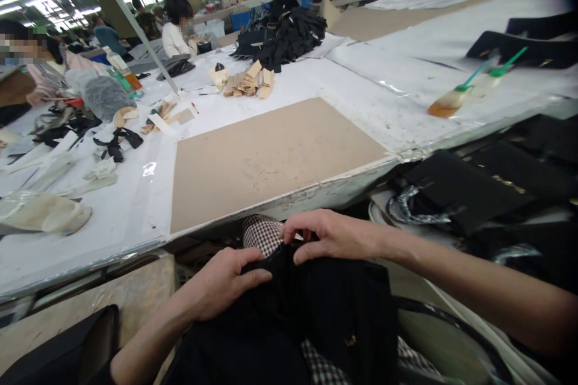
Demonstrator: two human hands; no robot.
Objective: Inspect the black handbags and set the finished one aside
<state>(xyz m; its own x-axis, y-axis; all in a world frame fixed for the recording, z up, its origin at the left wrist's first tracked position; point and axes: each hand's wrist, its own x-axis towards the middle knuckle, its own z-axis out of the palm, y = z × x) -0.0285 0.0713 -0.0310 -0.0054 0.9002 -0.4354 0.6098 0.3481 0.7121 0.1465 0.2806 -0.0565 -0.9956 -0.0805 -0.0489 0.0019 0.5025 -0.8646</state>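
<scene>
Down near the worktop (280, 159) edge, both hands pinch a black bag (325, 313) on the lap: left hand (226, 283) grips its near-left top edge, right hand (327, 234) its far edge.

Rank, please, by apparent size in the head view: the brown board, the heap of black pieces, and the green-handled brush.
1. Brown board, clearly largest.
2. Heap of black pieces; it lies farther off, so its true size is unsure.
3. Green-handled brush, smallest.
</scene>
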